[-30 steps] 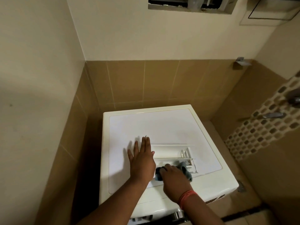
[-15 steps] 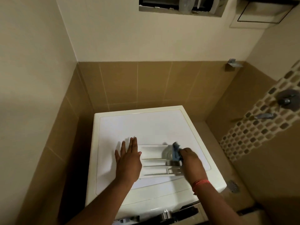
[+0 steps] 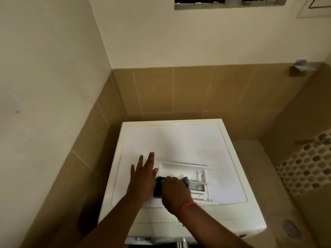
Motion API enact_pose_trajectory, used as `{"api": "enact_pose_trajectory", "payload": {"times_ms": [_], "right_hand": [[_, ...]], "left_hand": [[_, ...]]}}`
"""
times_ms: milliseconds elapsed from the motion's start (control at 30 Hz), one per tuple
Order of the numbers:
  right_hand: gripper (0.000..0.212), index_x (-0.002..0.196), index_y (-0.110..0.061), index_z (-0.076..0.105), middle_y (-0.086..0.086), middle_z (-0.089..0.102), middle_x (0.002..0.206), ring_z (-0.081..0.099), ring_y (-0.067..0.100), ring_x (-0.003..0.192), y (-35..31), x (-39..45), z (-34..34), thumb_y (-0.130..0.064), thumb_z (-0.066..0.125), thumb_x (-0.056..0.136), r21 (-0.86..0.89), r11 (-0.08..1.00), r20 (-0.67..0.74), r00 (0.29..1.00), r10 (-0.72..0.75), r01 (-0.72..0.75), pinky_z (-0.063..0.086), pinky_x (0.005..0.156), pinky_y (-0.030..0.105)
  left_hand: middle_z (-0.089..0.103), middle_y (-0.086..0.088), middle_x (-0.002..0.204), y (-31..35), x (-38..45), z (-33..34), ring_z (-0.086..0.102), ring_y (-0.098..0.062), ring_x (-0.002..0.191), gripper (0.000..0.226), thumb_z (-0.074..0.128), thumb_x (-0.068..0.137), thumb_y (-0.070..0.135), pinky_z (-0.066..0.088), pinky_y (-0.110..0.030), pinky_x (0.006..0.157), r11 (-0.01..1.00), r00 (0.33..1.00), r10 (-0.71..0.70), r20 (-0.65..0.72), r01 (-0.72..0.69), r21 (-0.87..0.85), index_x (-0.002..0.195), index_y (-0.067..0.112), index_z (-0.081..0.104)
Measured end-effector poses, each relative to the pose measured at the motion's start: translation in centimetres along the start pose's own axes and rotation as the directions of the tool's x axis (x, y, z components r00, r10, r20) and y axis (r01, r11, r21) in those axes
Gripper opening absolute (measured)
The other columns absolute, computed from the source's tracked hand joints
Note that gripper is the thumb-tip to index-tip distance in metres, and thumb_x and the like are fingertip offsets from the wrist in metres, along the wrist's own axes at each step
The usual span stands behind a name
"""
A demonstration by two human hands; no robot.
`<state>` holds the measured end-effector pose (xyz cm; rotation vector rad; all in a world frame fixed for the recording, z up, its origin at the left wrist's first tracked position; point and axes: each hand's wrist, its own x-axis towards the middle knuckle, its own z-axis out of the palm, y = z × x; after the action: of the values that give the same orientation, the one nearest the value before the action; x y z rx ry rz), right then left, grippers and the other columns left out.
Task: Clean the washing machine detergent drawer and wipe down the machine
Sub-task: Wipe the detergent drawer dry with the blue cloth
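A white detergent drawer lies flat on top of the white washing machine, its compartments facing up. My left hand lies flat with straight fingers on the drawer's left end and the machine top. My right hand grips a dark blue-grey cloth and presses it into the drawer's left part, close beside my left hand. A corner of the cloth shows at the right of my knuckles. An orange-red band circles my right wrist.
Tan tiled walls close in behind and left of the machine. A patterned tile strip runs along the right wall. A floor drain lies at lower right. A small metal fitting sticks out of the back wall's right corner.
My right hand with the cloth has swept from the drawer's right end to its left part, beside my left hand. My left hand stays flat in place. The camera view shifted.
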<state>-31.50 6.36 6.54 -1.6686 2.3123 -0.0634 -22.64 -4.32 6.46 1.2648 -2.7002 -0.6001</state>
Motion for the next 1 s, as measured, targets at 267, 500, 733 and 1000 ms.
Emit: {"api": "enact_pose_trajectory", "payload": {"times_ms": [267,500,733,1000], "right_hand": [[0.030,0.123,-0.013,0.058,0.010,0.060,0.122,0.056,0.031,0.115,1.9,-0.5,-2.7,-0.016,0.046,0.096,-0.231,0.972,0.259,0.960,0.104,-0.043,0.043,0.092,0.047],[0.035,0.126,-0.018,0.055,0.005,0.059,0.122,0.056,0.028,0.110,0.9,-0.5,-0.8,-0.018,0.045,0.093,-0.119,0.993,0.144,0.989,0.023,-0.005,0.039,0.096,0.044],[0.025,0.111,-0.013,0.061,0.010,0.063,0.110,0.062,0.030,0.100,-1.2,0.8,-1.3,-0.024,0.044,0.097,-0.088,0.995,0.154,0.986,0.068,-0.055,0.047,0.088,0.040],[0.032,0.119,-0.012,0.060,0.009,0.059,0.123,0.056,0.031,0.115,0.1,0.2,-2.4,-0.023,0.039,0.099,-0.282,0.945,0.255,0.937,0.240,-0.165,0.044,0.095,0.046]], "left_hand": [[0.010,-0.001,0.163,0.1,-0.1,-0.2,0.002,-0.022,0.151,0.063,0.033,0.104,0.036,0.008,-0.047,0.121,0.998,1.000,-0.002,0.009,0.001,0.068,0.155,0.028,-0.003],[0.008,0.001,0.163,-0.3,-0.2,-0.2,-0.001,-0.022,0.151,0.062,0.030,0.105,0.037,0.009,-0.047,0.122,0.998,1.000,0.030,0.003,-0.030,0.059,0.154,0.028,-0.006],[0.005,0.002,0.164,-0.8,-0.1,0.0,0.000,-0.023,0.151,0.066,0.034,0.103,0.037,0.010,-0.047,0.121,0.998,0.998,0.066,-0.023,-0.066,0.022,0.155,0.027,-0.006],[0.002,0.004,0.164,-1.2,0.1,0.3,-0.005,-0.023,0.151,0.062,0.029,0.104,0.036,0.008,-0.048,0.120,0.997,0.997,0.082,-0.011,-0.082,0.011,0.155,0.027,-0.006]]}}
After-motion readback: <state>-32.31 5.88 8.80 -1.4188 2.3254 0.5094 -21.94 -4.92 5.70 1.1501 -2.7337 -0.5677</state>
